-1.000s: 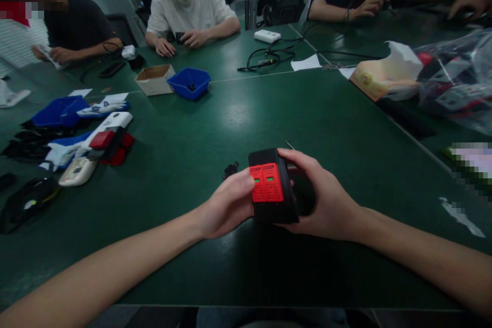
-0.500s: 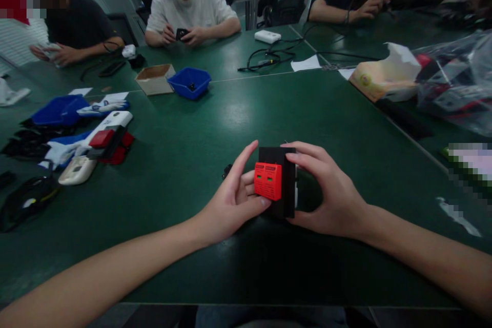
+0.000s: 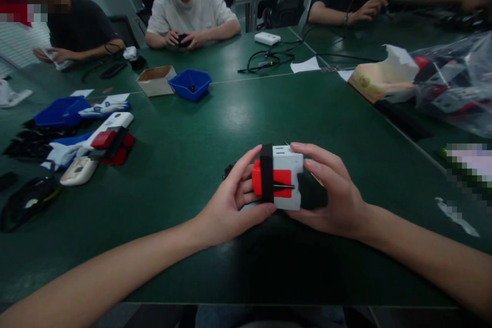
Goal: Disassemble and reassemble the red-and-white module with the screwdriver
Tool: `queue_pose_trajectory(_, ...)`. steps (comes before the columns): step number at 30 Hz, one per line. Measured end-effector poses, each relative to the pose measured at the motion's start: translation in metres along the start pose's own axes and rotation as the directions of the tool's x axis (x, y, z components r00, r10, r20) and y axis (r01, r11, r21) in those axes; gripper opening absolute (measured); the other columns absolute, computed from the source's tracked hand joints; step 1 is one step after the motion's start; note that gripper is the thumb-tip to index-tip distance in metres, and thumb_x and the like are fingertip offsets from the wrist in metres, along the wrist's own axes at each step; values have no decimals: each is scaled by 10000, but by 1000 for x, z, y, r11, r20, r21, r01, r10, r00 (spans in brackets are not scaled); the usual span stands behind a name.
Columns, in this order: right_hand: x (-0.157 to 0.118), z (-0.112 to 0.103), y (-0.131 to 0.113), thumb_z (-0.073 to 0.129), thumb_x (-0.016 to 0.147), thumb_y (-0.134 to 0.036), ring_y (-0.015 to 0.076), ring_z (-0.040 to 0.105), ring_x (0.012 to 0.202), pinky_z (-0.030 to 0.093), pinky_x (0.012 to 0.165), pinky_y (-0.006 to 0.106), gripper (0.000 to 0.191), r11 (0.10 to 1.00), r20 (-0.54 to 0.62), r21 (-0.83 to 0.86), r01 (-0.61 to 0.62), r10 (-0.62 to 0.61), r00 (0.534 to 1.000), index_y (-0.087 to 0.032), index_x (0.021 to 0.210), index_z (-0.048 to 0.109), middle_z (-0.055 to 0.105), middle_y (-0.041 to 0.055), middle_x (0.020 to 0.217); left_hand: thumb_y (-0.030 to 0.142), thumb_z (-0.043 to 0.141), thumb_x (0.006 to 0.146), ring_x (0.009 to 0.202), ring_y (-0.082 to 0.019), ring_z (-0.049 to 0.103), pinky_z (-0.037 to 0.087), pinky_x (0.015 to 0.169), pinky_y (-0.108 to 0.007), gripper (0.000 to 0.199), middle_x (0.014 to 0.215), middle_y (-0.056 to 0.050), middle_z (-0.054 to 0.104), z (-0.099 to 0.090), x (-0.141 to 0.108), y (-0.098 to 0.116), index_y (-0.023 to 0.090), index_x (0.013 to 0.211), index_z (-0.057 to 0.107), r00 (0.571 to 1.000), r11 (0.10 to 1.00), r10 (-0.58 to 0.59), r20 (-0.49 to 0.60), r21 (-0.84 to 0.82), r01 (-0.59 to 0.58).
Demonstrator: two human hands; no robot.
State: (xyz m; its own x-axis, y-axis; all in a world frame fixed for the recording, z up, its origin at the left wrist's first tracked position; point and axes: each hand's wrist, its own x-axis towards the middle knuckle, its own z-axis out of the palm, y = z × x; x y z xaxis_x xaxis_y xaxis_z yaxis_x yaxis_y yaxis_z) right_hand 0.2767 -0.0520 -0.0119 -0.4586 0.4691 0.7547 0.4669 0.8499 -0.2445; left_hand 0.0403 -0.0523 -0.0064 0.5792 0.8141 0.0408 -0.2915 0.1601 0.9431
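Between my hands is a surge protector (image 3: pixel 286 156) with a light grey housing, red parts and a black plate (image 3: pixel 266 174) around its middle. It is turned side-on, its red front pointing left. My left hand (image 3: pixel 226 205) grips the plate's edges with thumb and fingertips, the other fingers behind the red front. On the grey housing's right side, my right hand (image 3: pixel 338 189) has its fingers at the top and its thumb at the bottom. Part of a small black thing (image 3: pixel 227 171) shows behind my left hand; its kind is hidden.
Gloves (image 3: pixel 73 148), a white casing (image 3: pixel 109 128) and red-and-black parts (image 3: pixel 111 146) lie at left. A cardboard box (image 3: pixel 156 84) and blue bin (image 3: pixel 190 87) stand farther back. Cables (image 3: pixel 265 61) lie beyond; a plastic bag (image 3: pixel 457 87) is at right. Several people sit around the table.
The surge protector has been turned: its red front with green windows faced me before, and now its grey side shows. The fingers of both hands have shifted slightly around it.
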Motion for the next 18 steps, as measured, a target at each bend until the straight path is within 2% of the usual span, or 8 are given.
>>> queue_pose_trajectory(3, 0, -3, -1, 733, 928, -229, 346, 582, 1369, 578, 1064, 554, 929, 997, 24, -27, 78, -77, 997, -275, 1680, 189, 557, 193, 1504, 156, 841, 848, 1194, -209, 711, 594, 990, -284, 846, 1582, -100, 528, -1, 4, 3, 358, 1561, 434, 997, 994, -62, -36, -87, 59)
queue_pose_trajectory(6, 0, -4, -3, 686, 977, -265, 339, 576, 1381, 565, 1082, 536, 798, 989, 67, -70, 128, -123, 990, -206, 1652, 266, 594, 217, 1463, 172, 866, 821, 1152, -210, 717, 597, 978, -296, 767, 1576, -120, 527, -1, 7, 6, 290, 1495, 518, 993, 985, -109, -36, -139, 103)
queue_pose_trajectory(12, 4, 3, -9, 666, 994, -289, 332, 589, 1352, 567, 1072, 505, 603, 979, 68, -129, 159, -151, 986, -125, 1533, 452, 640, 229, 1414, 178, 961, 694, 1144, -245, 718, 616, 883, -286, 824, 1549, -123, 536, 2, 7, 3, 280, 1404, 558, 985, 965, -167, 40, -198, 171)
queue_pose_trajectory(15, 4, 5, -10, 690, 977, -279, 325, 570, 1366, 561, 1087, 485, 564, 970, 91, -149, 191, -179, 980, -149, 1496, 510, 651, 191, 1417, 189, 950, 716, 1047, -191, 723, 602, 880, -272, 741, 1370, -87, 655, 1, 8, 4, 258, 1354, 581, 984, 967, -179, 21, -181, 180)
queue_pose_trajectory(18, 2, 4, -7, 718, 958, -489, 334, 556, 1376, 541, 1116, 500, 757, 981, 75, -55, 186, -182, 981, -182, 1579, 414, 617, 183, 1432, 211, 939, 733, 988, -178, 720, 582, 911, -279, 584, 1128, -49, 722, -1, 8, 8, 206, 1226, 627, 990, 978, -139, -14, -162, 135)
